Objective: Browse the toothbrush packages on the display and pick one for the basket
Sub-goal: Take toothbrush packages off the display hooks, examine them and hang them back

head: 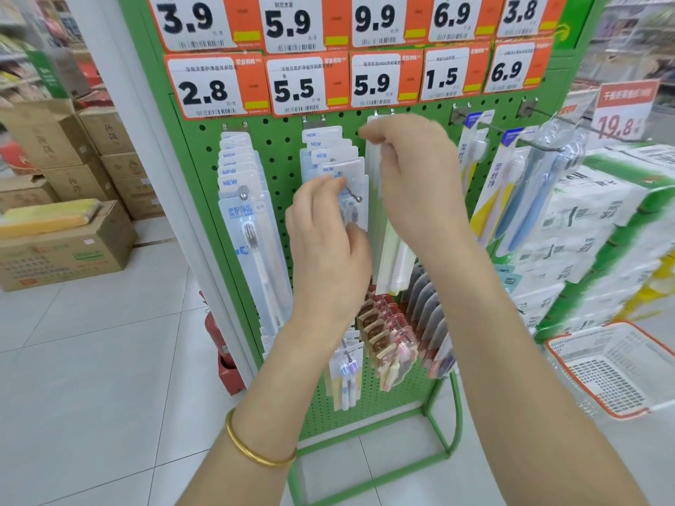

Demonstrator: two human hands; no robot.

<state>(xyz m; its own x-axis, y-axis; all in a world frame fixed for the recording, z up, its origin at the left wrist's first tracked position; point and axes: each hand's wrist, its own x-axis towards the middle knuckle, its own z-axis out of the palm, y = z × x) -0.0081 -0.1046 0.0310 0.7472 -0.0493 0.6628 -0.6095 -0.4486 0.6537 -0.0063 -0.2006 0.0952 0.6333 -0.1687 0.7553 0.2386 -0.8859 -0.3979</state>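
A green pegboard display point(281, 151) carries rows of toothbrush packages on hooks. My left hand point(328, 242) holds the front package of the second column point(350, 177), fingers curled around its lower part near the hook. My right hand point(412, 169) pinches the top of a long white-green package point(391, 257) in the third column, up at its hook. A white basket with an orange rim point(617, 374) sits on the floor at the lower right, away from both hands.
Price tags point(303, 85) line the top of the display. More toothbrush packs point(511, 191) hang at the right, with stacked tissue packs point(591, 228) behind. Cardboard boxes point(62, 246) stand at the left. A red fire extinguisher point(219, 345) stands by the display's base.
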